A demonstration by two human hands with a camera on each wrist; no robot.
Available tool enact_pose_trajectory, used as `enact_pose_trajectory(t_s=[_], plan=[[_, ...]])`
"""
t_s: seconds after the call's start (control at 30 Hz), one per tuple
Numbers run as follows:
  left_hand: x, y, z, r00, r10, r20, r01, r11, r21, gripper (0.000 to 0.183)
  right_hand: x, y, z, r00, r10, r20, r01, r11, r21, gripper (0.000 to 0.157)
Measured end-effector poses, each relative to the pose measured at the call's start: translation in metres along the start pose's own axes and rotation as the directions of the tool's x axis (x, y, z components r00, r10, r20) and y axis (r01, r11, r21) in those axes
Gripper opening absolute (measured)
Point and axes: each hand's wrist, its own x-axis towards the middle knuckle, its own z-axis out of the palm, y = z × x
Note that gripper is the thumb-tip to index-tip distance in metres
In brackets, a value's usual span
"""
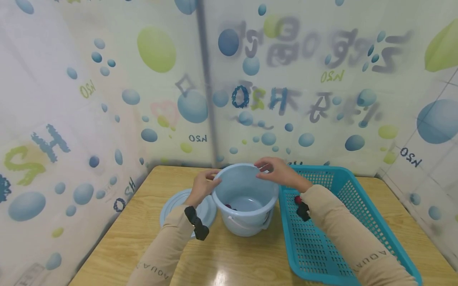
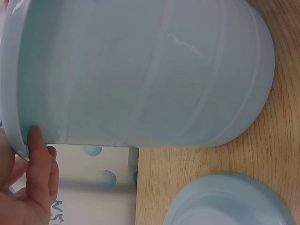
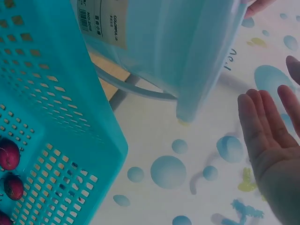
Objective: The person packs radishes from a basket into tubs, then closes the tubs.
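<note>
A light blue plastic bucket [image 1: 247,222] stands upright on the table with its mouth facing up. Inside it, low on the near side, small dark red round pieces [image 1: 228,206] show partly over the rim. My left hand [image 1: 202,186] grips the rim at the left, its fingers [image 2: 38,164] tucked beneath the lip on the outside. My right hand [image 1: 277,171] hovers by the rim at the far right; in the right wrist view its fingers [image 3: 262,117] are extended and apart from the bucket, holding nothing.
A blue lid [image 1: 168,206] lies on the table left of the bucket, partly behind the left forearm. To the right, a teal perforated basket [image 1: 291,254] holds several dark red round items [image 3: 13,186]. Printed curtains [image 1: 171,131] hang behind the table [image 1: 229,258].
</note>
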Motion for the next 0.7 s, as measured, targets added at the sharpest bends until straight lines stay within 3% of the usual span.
enact_pose_trajectory(t_s=[0.3, 0.7], plan=[[-0.001, 0.0, 0.001, 1.0, 0.0, -0.004, 0.0, 1.0, -0.002, 0.03, -0.016, 0.004, -0.027, 0.991, -0.015, -0.136, 0.015, 1.0, -0.002, 0.03], [-0.001, 0.0, 0.0, 1.0, 0.016, 0.011, -0.016, 1.0, -0.007, 0.03, -0.052, 0.034, -0.047, 0.966, 0.032, -0.258, -0.041, 0.999, -0.028, 0.028]])
